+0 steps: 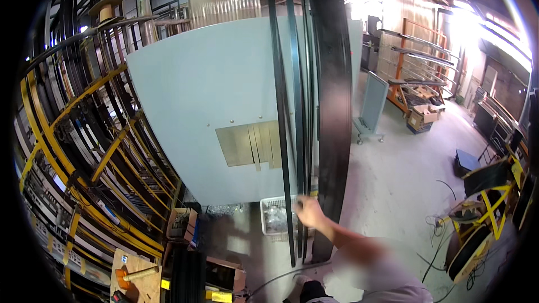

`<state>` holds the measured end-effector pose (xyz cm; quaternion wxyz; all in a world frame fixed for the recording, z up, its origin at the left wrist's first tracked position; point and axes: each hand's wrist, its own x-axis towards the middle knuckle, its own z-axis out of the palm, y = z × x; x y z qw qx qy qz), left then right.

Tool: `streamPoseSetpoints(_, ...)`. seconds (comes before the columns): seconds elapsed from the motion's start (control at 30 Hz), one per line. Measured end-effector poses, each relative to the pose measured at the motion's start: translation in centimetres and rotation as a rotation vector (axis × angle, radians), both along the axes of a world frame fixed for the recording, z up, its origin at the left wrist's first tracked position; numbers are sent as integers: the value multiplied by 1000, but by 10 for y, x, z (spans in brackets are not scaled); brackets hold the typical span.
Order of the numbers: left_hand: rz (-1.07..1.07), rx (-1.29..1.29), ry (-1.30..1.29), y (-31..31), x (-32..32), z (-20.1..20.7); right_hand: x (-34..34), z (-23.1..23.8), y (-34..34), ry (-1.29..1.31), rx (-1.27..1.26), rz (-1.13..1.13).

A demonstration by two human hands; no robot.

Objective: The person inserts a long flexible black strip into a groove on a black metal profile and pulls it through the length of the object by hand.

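Note:
My right hand (309, 211) reaches forward from the lower right and is closed around a thin black metal profile (296, 106) that stands upright, low down near the floor. Beside it stand another thin black profile (279, 106) and a wide black profile (332, 106), all leaning up past the top of the picture. Behind them is a large pale grey panel (208, 101) with a brown patch. My left hand is not in view.
A yellow rack (84, 151) full of long dark profiles fills the left. A white basket (273, 217) and cardboard boxes (182, 225) sit on the floor by the panel. A wooden board with a mallet (135, 278) is at lower left. A yellow cart (485, 213) with cables stands at right.

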<state>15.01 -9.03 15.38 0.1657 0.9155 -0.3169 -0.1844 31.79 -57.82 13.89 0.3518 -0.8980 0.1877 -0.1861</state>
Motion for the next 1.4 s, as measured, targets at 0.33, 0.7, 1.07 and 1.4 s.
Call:
streamPoseSetpoints(0.33, 183, 48, -60, -119, 84, 43, 216, 55, -138, 4, -109, -443)
streamPoseSetpoints(0.7, 233, 75, -53, -163, 104, 54, 235, 25, -140, -103, -91, -328)
streamPoseSetpoints(1.07, 256, 76, -48, -167, 103, 53, 181, 56, -177, -102, -155, -503)
streamPoseSetpoints(1.4, 283, 74, -47, -169, 98, 53, 192, 54, -152, -125, -238, -238)
